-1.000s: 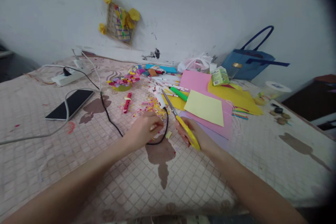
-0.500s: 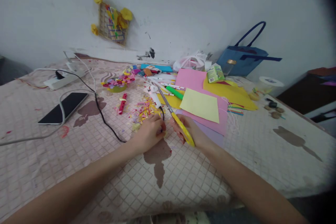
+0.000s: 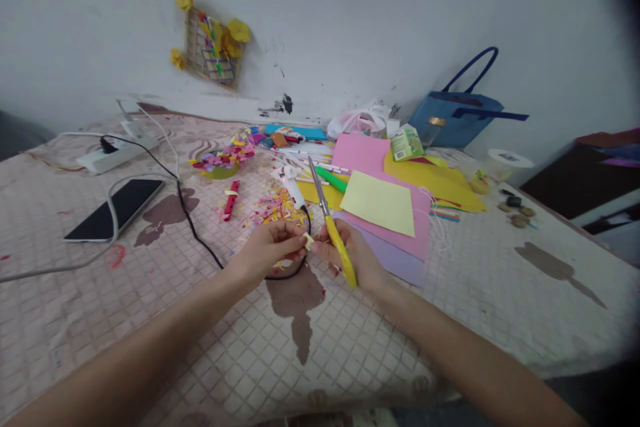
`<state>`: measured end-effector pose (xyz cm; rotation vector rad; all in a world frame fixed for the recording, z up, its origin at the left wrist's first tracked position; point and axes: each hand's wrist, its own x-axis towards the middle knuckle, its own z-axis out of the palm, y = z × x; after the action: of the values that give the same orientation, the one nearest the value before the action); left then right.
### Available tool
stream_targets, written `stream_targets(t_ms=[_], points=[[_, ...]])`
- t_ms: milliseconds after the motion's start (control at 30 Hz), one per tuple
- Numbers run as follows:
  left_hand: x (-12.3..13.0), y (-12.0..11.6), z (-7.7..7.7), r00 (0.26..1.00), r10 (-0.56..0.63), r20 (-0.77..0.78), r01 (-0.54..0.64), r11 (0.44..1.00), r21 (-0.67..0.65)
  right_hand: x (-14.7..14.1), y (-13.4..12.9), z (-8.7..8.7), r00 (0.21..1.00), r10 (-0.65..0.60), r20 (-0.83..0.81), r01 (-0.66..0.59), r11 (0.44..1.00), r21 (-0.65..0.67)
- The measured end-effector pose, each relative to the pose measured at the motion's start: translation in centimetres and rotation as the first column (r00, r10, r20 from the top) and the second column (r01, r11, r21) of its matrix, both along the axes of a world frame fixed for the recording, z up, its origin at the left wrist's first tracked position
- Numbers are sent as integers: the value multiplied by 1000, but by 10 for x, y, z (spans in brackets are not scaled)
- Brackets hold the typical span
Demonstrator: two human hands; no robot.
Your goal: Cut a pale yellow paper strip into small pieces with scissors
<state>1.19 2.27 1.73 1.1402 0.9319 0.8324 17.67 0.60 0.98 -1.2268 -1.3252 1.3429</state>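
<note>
Between the fingertips of my left hand (image 3: 281, 244) is a small pale yellow paper piece (image 3: 309, 241). My right hand (image 3: 350, 251) holds yellow-handled scissors (image 3: 338, 240), blades pointing away from me, and its fingertips also meet the paper piece. Just beyond my hands lies a white hot glue gun (image 3: 292, 188), its black cord running under my left hand. A heap of pink and yellow paper scraps (image 3: 277, 205) surrounds the glue gun's left side. To the right, a pale yellow sheet (image 3: 380, 203) rests on pink paper (image 3: 363, 152) and lilac paper (image 3: 395, 255).
On the left are a black-screened tablet (image 3: 117, 210) and a white power strip (image 3: 117, 155) with cables. A red clothespin-like piece (image 3: 231, 200) lies near a tape roll (image 3: 220, 171) with paper bits. A blue bag (image 3: 457, 117) leans on the wall, and yellow sheets (image 3: 440, 180) lie before it.
My hands have come together, and the pale yellow paper piece now shows between their fingertips. The scissors have turned slightly more upright in my right hand. The view has shifted a little.
</note>
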Motion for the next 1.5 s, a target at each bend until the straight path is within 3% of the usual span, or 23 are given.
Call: stream_targets(t_ms=[300,767,933,1167,1500], points=[[-2,-2,-1,999,-45,-6,45,999,-30,3,0,-1,1000,-3,8,3,998,68],[-6,-2,-7,979,-147,-138,145,989,-24,1,0,-2,999,47,1,-47,999,11],[-6,-1,-13,983,-154,-104,151,988,-40,0,1,-6,1000,10,7,-10,999,39],[-7,-1,-9,980,-188,-68,186,982,-43,0,-3,-4,1000,-1,-16,1,1000,11],[-6,-2,-9,985,-145,-95,136,987,-88,-1,-2,-5,1000,27,9,-27,1000,1]])
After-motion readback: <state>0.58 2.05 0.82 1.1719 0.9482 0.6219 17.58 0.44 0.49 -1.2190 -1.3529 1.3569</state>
